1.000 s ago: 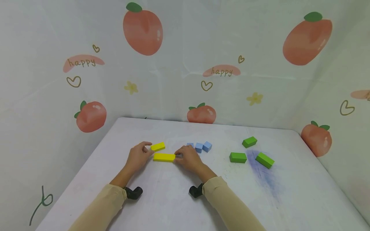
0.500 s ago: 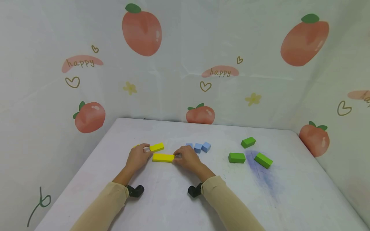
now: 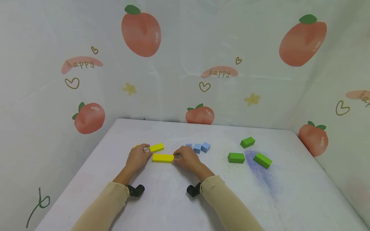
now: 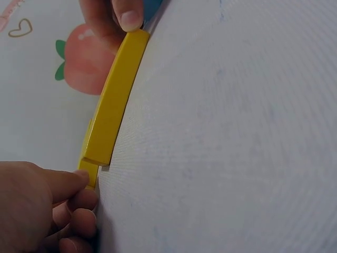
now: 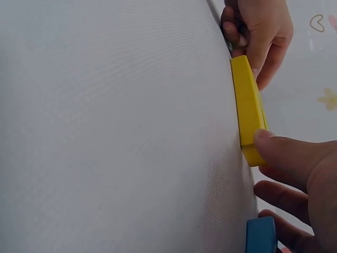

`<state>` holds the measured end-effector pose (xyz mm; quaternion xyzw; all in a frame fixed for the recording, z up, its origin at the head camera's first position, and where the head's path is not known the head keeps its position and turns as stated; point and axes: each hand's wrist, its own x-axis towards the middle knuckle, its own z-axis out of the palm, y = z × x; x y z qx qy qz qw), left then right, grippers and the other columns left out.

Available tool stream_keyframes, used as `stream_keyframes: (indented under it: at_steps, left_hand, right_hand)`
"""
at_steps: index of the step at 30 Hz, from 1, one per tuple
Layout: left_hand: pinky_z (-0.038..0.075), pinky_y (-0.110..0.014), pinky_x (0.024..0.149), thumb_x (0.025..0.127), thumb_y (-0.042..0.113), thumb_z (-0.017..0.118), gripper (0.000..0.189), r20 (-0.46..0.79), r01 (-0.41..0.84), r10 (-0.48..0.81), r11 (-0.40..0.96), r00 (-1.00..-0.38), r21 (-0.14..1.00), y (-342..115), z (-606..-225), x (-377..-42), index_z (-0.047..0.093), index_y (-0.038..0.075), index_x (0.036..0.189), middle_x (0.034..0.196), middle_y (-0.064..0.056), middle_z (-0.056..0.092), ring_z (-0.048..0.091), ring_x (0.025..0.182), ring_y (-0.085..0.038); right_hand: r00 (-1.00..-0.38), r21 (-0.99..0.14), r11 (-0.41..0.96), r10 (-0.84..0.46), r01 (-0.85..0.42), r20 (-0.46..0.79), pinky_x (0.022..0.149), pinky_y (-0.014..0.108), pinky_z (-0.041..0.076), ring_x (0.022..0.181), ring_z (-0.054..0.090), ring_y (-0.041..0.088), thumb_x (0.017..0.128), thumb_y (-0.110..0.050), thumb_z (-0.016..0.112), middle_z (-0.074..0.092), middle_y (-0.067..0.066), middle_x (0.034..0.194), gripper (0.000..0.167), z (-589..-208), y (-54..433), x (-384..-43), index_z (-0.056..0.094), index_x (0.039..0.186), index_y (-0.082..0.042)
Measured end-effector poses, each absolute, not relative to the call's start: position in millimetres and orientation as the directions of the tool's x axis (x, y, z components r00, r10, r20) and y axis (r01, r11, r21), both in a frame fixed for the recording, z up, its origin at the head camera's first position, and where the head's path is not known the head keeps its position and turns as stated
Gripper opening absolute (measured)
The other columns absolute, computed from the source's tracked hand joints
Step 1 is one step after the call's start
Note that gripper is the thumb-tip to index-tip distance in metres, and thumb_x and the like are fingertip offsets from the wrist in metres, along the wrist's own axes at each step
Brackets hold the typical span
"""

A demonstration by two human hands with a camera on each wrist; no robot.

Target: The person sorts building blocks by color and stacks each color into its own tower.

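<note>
Two yellow blocks lie close together, one behind the other. My left hand pinches the left end of the rear yellow block, which lies slightly angled. The right hand holds the right end of the front yellow block between thumb and fingers. In the left wrist view the front block hides much of the rear one. A sliver of another yellow piece shows behind my left hand. Near the right hand's lower fingers, the right wrist view shows a blue block.
Behind the right hand stand light blue cubes, one partly covered by it. Several green blocks lie farther right beside a blue-purple smudge on the white table. A fruit-printed sheet rises behind the table.
My left hand has shifted slightly, and the yellow sliver behind it has come into view. The right hand keeps its hold, and the whole head view has drifted a little.
</note>
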<state>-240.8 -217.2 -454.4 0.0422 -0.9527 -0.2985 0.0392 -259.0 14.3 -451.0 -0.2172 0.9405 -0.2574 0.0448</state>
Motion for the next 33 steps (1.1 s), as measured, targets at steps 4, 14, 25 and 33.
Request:
stream_keyframes:
  at_steps: [4, 14, 25, 33]
  left_hand:
    - [0.044, -0.034, 0.063, 0.09, 0.018, 0.068, 0.042, 0.048, -0.055, -0.101, 0.819, -0.994, 0.571, -217.4, -454.7, -240.4, 0.06, 0.001, 0.128, 0.08, -0.006, 0.06, 0.051, 0.071, -0.021]
    - [0.043, -0.032, 0.06, 0.091, 0.018, 0.067, 0.04, 0.06, -0.048, -0.103, 0.806, -0.993, 0.59, -218.0, -456.1, -238.6, 0.06, 0.001, 0.127, 0.074, -0.004, 0.059, 0.05, 0.066, -0.019]
    - [0.039, -0.031, 0.058, 0.093, 0.017, 0.065, 0.041, 0.052, -0.052, -0.105, 0.789, -0.993, 0.612, -219.0, -455.6, -237.1, 0.057, 0.001, 0.13, 0.067, -0.001, 0.057, 0.048, 0.061, -0.018]
    - [0.04, -0.029, 0.054, 0.095, 0.019, 0.063, 0.041, 0.036, -0.044, -0.09, 0.753, -0.995, 0.657, -221.2, -456.6, -235.9, 0.057, 0.004, 0.132, 0.068, -0.002, 0.058, 0.049, 0.056, -0.017]
  right_hand:
    - [-0.903, -0.497, 0.779, -0.429, -0.382, 0.021, 0.087, 0.032, 0.046, 0.098, 0.052, 0.017, 0.084, -0.028, 0.078, 0.066, -0.004, 0.103, 0.026, -450.7, 13.5, -258.9, 0.075, 0.108, -0.018]
    - [-0.903, -0.501, 0.781, -0.43, -0.374, 0.004, 0.088, 0.033, 0.045, 0.098, 0.052, 0.017, 0.083, -0.028, 0.078, 0.066, -0.004, 0.105, 0.028, -448.9, 13.0, -258.4, 0.075, 0.109, -0.018]
    - [-0.904, -0.504, 0.779, -0.428, -0.373, 0.006, 0.087, 0.033, 0.045, 0.098, 0.052, 0.017, 0.083, -0.028, 0.078, 0.066, -0.004, 0.104, 0.028, -449.4, 13.3, -258.5, 0.075, 0.109, -0.018]
    - [-0.903, -0.507, 0.775, -0.43, -0.377, 0.015, 0.089, 0.033, 0.046, 0.099, 0.053, 0.017, 0.084, -0.028, 0.078, 0.066, -0.003, 0.105, 0.027, -449.9, 14.9, -258.4, 0.075, 0.109, -0.017]
